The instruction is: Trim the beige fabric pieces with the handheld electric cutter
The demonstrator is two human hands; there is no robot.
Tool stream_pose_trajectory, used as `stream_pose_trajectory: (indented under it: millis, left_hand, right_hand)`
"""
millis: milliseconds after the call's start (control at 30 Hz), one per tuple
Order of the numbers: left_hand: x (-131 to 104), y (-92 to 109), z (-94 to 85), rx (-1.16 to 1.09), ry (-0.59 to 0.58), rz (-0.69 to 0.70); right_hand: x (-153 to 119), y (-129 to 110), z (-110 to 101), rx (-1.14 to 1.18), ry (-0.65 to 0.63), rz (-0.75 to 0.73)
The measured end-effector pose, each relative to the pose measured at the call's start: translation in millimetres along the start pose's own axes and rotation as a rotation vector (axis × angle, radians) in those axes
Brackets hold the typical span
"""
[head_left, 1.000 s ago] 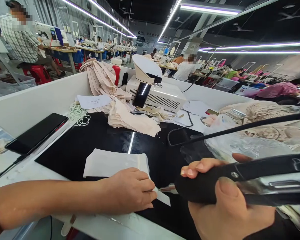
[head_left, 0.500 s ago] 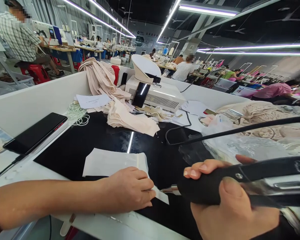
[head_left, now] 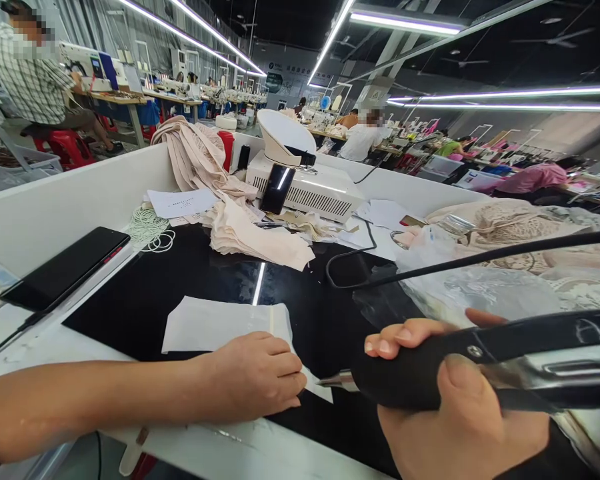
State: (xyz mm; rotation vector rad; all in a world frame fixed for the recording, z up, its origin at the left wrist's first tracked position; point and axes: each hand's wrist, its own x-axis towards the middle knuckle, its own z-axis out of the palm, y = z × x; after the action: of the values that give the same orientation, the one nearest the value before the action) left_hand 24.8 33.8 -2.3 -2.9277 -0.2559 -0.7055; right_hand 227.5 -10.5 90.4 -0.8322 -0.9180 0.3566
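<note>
My left hand (head_left: 263, 377) is closed, its fingers curled down on the right end of a white, flat cloth-like piece (head_left: 210, 323) that lies on the black glossy work surface (head_left: 330, 320). In my right hand (head_left: 460, 420) is a thick black-and-silver handheld tool (head_left: 405, 373) with a slim pointed metal tip (head_left: 337, 381). Its thumb presses along the near side, and the fingers wrap round the far side. The tip points left and sits at the narrow right end of the white piece, close to my left fingertips; whether it touches cannot be made out.
A black cord (head_left: 480, 259) crosses the right side. Behind lie stacked beige cloth pieces (head_left: 257, 237), a phone (head_left: 278, 189) leaning on a white vented box (head_left: 320, 197), and plastic bags (head_left: 470, 290). At left are pale green cord loops (head_left: 150, 230) and a larger phone (head_left: 67, 267).
The whole view has shifted slightly left. The tool's metal tip shows more sharply and still sits by the white piece's right end. Both hands keep nearly the same place and grip.
</note>
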Motion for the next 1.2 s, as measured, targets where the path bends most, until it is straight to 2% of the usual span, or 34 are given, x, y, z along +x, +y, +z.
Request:
stream_pose_trajectory:
  millis: [333,667,900,1000,1100,1200]
  left_hand:
    - [0.9,-0.9,-0.9,0.001,-0.013,0.006]
    - [-0.2,-1.5,0.4,0.009,0.008,0.022]
    - [-0.3,-2.1,-1.7,-0.028,0.004,0.018]
    - [-1.8,-9.4,-8.8,-0.117,0.022,-0.013]
    - [-5.5,-24.8,-17.1,-0.192,0.051,-0.127]
    - [-9.6,-41.0,-21.6,-0.204,-0.013,-0.208]
  right_hand:
    - [-11.8,1.1,6.9,0.030,-0.048,0.014]
    - [-5.9,-5.3,-11.5,-0.011,0.011,-0.004]
    - [-11.8,-3.7,-10.2,0.002,0.030,0.014]
    - [-10.1,-1.3,-11.4,-0.004,0.008,0.021]
    - [-2.9,6.1,-16.5,-0.022,0.001,0.002]
    - [8.8,18.4,-23.1,-0.053,0.048,-0.006]
